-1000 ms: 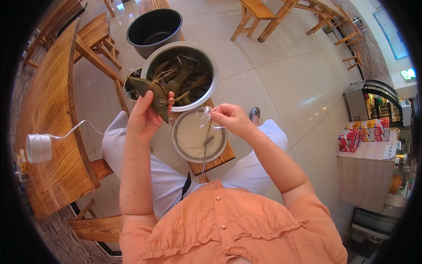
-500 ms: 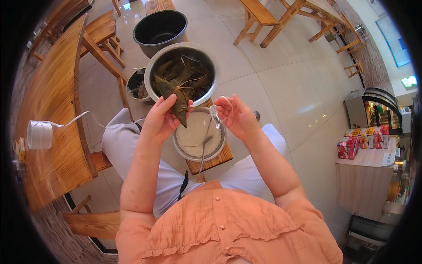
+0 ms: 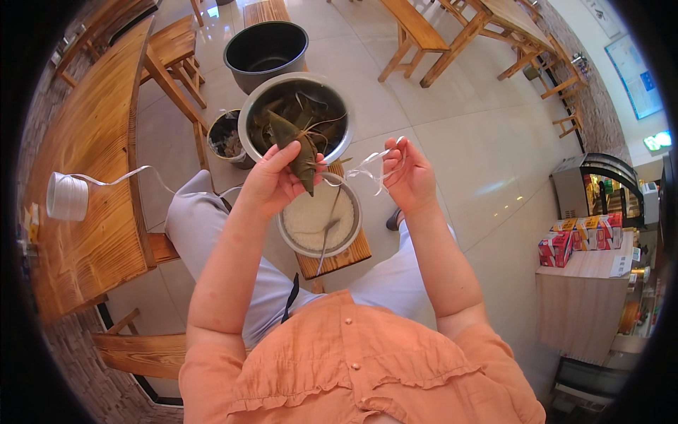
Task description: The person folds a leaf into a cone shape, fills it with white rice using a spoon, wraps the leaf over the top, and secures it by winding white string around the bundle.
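Left hand grips a leaf-wrapped dumpling above the rice bowl; right hand pinches white string, seemingly taut. Slack could loosen the wrap, spilling filling.

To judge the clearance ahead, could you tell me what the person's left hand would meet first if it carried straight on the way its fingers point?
Probably the metal bowl of wrapped leaf dumplings: the left hand holds a leaf-wrapped dumpling just short of its rim, though depth is unclear.
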{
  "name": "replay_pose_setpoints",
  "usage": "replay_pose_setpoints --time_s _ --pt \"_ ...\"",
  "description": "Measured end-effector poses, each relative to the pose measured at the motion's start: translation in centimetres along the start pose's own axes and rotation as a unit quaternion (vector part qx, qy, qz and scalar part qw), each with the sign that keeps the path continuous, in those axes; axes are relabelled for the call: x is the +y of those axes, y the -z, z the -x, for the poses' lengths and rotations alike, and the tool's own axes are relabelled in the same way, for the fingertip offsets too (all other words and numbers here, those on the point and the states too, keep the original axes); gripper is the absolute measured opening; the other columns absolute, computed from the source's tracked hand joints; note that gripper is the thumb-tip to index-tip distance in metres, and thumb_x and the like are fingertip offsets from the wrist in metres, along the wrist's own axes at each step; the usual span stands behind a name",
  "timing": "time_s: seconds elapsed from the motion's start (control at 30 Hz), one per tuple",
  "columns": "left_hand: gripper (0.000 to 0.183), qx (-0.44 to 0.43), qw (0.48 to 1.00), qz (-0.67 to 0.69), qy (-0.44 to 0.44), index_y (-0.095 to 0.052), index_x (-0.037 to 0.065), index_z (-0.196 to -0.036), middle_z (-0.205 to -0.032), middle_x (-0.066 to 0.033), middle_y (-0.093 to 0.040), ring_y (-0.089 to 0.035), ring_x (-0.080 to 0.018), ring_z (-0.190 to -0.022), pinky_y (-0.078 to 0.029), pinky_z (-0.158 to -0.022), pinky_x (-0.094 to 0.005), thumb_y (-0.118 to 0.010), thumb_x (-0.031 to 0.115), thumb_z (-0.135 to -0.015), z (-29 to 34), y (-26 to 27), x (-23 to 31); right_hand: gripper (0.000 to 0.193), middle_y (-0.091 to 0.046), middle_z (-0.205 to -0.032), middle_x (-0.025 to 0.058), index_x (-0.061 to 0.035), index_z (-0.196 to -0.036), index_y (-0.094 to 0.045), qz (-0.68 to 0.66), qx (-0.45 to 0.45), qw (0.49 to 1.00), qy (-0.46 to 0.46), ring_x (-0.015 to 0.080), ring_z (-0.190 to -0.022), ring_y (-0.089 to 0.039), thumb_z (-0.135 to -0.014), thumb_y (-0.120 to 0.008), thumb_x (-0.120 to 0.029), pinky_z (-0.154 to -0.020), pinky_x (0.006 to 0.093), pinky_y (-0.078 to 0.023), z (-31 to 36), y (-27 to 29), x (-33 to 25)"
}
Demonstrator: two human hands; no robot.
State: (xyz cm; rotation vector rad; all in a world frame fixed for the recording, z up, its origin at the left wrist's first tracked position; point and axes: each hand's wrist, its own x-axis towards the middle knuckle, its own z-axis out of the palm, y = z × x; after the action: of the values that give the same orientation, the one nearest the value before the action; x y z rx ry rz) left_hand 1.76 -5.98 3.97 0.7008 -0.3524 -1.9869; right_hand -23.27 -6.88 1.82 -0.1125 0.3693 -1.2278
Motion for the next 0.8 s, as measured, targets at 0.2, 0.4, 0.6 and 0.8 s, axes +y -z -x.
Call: replay_pose_setpoints --time_s 0.2,0.4,0.6,0.8 --pt "0.028 -0.048 0.999 0.007 0.001 -0.044 0.006 -0.112 -0.101 -0.0175 -0.058 -0.06 -0.0285 -0.092 -0.055 -0.072 -0.0391 -0.052 0.02 -0.088 -1.1 -0.7 -1.3 0.017 -0.059 -0.094 0.0118 -0.0055 -0.086 -0.056 -0.008 0.01 1.0 0.004 0.0161 -0.076 -0.058 -0.091 -0.044 -0.016 -0.066 0.0258 -0.05 -0.6 -0.6 0.5" --pt "0.029 -0.032 0.999 0.014 -0.003 -0.045 0.003 -0.112 -0.101 -0.0192 -0.057 -0.059 -0.0295 -0.091 -0.055 -0.073 -0.0392 -0.051 0.019 -0.089 -1.8 -0.9 -2.2 0.016 -0.06 -0.096 0.0126 -0.0054 -0.087 -0.056 -0.01 0.017 1.0 0.013 0.0164 -0.078 -0.058 -0.091 -0.043 -0.016 -0.068 0.0262 -0.05 -1.4 -0.2 1.7" --pt "0.029 0.021 0.999 0.041 -0.011 -0.049 -0.002 -0.108 -0.1 -0.0203 -0.057 -0.059 -0.0296 -0.09 -0.051 -0.08 -0.04 -0.054 0.018 -0.087 -2.6 0.3 -2.0 0.014 -0.062 -0.092 0.0098 -0.0063 -0.089 -0.055 0.099 0.079 0.991 0.036 0.0152 -0.079 -0.059 -0.091 -0.045 -0.015 -0.068 0.0272 -0.05 -1.8 0.3 2.0" --pt "0.022 0.091 0.994 0.044 -0.039 -0.052 0.003 -0.101 -0.092 -0.0124 -0.061 -0.062 -0.026 -0.084 -0.054 -0.073 -0.0385 -0.059 0.014 -0.084 -2.5 1.2 0.4 0.016 -0.06 -0.078 0.0028 -0.0097 -0.084 -0.055 0.155 0.126 0.979 0.041 0.0089 -0.062 -0.053 -0.089 -0.05 -0.024 -0.056 0.0225 -0.045 -1.5 1.7 -1.5"
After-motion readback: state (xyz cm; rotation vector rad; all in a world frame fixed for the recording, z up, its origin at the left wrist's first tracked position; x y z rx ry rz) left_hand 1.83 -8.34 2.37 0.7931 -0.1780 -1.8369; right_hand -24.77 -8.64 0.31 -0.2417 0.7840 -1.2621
